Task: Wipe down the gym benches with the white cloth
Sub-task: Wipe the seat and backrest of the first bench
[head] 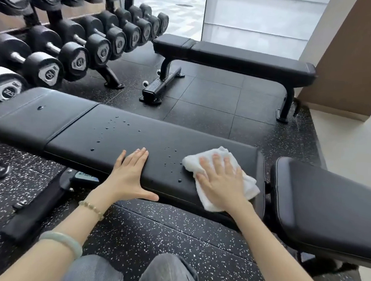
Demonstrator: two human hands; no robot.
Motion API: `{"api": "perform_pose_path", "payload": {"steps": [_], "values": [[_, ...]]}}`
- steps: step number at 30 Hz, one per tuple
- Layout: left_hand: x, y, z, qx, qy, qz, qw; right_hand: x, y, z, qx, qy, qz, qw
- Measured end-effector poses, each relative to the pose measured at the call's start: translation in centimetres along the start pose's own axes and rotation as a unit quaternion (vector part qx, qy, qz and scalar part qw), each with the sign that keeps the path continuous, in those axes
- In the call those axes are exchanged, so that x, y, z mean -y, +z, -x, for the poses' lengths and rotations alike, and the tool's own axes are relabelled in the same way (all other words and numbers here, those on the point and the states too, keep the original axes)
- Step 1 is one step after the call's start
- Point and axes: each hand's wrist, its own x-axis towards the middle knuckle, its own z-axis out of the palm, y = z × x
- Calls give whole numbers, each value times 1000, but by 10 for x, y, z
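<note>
A long black padded bench (103, 132) lies across the view in front of me, with water droplets scattered over its top. My right hand (221, 182) lies flat with spread fingers on the folded white cloth (209, 160), pressing it onto the bench's right end. My left hand (131, 173) rests open on the bench's near edge, fingers straight on the pad and thumb along the front side. A second black bench (244, 57) stands farther back, and an inclined black pad (322, 210) sits at the right.
A rack of black dumbbells (77, 28) fills the left and back left. The floor is black speckled rubber (171, 234). The near bench's foot bar (35, 207) lies on the floor at the left. A brown pillar (358, 55) stands at the back right. My knees are at the bottom.
</note>
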Motion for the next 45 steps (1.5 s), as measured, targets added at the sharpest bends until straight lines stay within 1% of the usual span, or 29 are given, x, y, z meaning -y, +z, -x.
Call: {"api": "perform_pose_path", "payload": {"steps": [4,7,9,11,15,18,21,24,27,30,33,37,39,42,45], "values": [[-2,1,-1,-4,-3,10,1000,5,-8,-88,22,38,-19,999],[-1,-1,-1,-1,-6,17,1000,14,-10,-120,35,54,-23,998],[0,-1,1,-1,-7,19,1000,20,-7,-114,35,51,-14,998],[1,0,2,-5,-7,20,1000,27,-2,-91,25,35,-18,999],[2,2,1,-19,-10,21,1000,45,9,-12,-3,-4,-10,1000],[2,4,1,-23,-8,16,1000,52,11,31,20,-16,-7,1000],[0,3,1,-27,-7,14,1000,48,7,18,23,-8,-14,1000],[-2,1,1,-26,-8,16,999,44,3,-34,12,5,-20,1000],[-3,0,1,-20,-12,18,1000,45,-2,-91,24,26,-29,999],[-3,-2,2,-22,-16,26,999,51,-5,-115,33,32,-42,998],[-2,-2,4,-25,-18,29,999,57,-3,-96,32,21,-36,999],[0,1,3,-36,-18,34,999,52,7,-29,0,-24,-12,1000],[0,2,2,-39,-18,35,998,41,6,-7,4,-36,-9,999],[-1,1,2,-31,-15,35,999,10,3,2,16,-10,-7,1000],[-1,2,2,-33,-15,33,999,-24,0,-10,4,57,-1,998]]}}
